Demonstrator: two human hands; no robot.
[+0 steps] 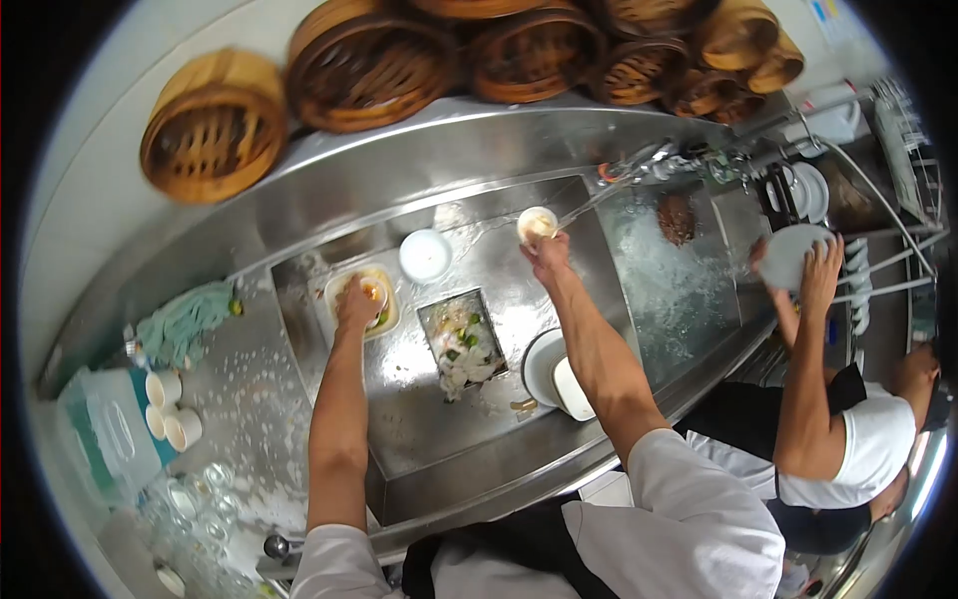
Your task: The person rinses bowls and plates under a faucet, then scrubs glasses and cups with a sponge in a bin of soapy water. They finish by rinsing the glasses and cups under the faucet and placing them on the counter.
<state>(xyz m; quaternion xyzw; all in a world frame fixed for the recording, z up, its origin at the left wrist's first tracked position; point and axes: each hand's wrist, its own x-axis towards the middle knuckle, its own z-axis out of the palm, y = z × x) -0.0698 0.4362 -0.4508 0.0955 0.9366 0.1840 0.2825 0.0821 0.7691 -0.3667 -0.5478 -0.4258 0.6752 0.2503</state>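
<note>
My left hand (354, 302) is closed on a small white cup (374, 291) with orange residue, over a square cream dish (397, 317) in the steel sink basin. Farther right, my right hand (548, 256) grips another small white bowl (537, 222) by its near edge, close to a thin stream of water. A round white bowl (425, 256) sits between my hands. Below it, food scraps (465, 349) fill a square drain opening. Near my right forearm lie a round white plate (540, 365) and a white rectangular dish (574, 389), partly hidden by the arm.
Bamboo steamers (374, 65) line the shelf behind. On the left are a green cloth (187, 321), stacked white cups (183, 429), a clear plastic box (112, 424) and glasses (215, 494). A water-filled sink (664, 290) and a co-worker (848, 429) holding a plate (793, 256) are right.
</note>
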